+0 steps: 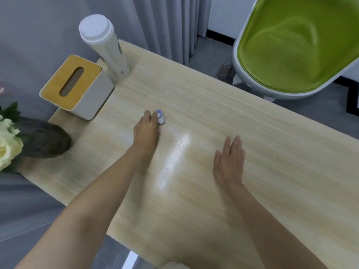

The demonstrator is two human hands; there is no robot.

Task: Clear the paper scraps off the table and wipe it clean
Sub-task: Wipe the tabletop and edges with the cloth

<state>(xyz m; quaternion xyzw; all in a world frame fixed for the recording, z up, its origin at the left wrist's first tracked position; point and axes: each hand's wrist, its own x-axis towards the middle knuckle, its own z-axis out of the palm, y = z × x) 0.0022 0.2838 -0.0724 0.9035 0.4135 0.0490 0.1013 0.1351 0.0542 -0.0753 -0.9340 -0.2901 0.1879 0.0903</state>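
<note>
A small crumpled paper scrap (161, 117), white with blue marks, lies near the middle of the light wooden table (252, 171). My left hand (146, 129) reaches out to it, fingertips touching and partly curled round its left side. My right hand (230, 160) lies flat on the table to the right, fingers straight and together, holding nothing. Tiny white specks (174, 102) are scattered on the tabletop just beyond the scrap.
A tissue box (75, 87) with a wooden lid stands at the table's far left, and a tall white lidded cup (105, 45) behind it. A dark vase (41, 137) with pale flowers sits at the left edge. A green chair (291, 47) stands beyond the far right side.
</note>
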